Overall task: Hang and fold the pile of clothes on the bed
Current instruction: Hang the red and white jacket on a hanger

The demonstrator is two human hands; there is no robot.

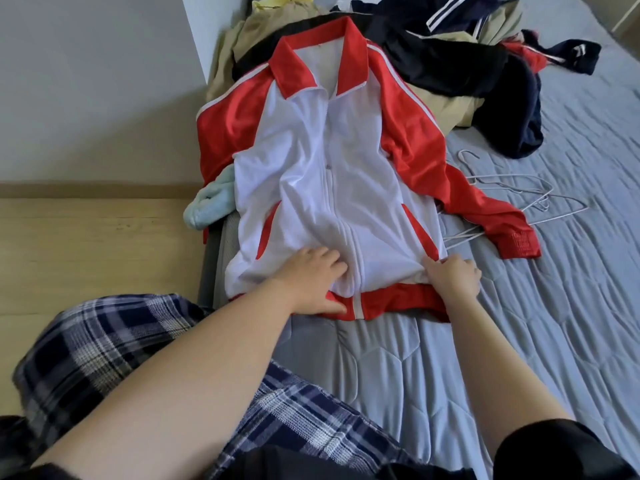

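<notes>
i was smoothing the red-and-white track jacket [329,188], spread on the bed [519,341] at frame centre. my left hand [311,282] pressed flat above the hem. my right hand [453,278] curled at the lower right edge, grip unclear. next, i judged, the sleeves needed folding inward.

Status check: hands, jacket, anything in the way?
Left hand flat on jacket hem; right hand at hem corner, grip unclear. Jacket spread front-up, zipped. Wire hangers partly under its sleeve.
</notes>
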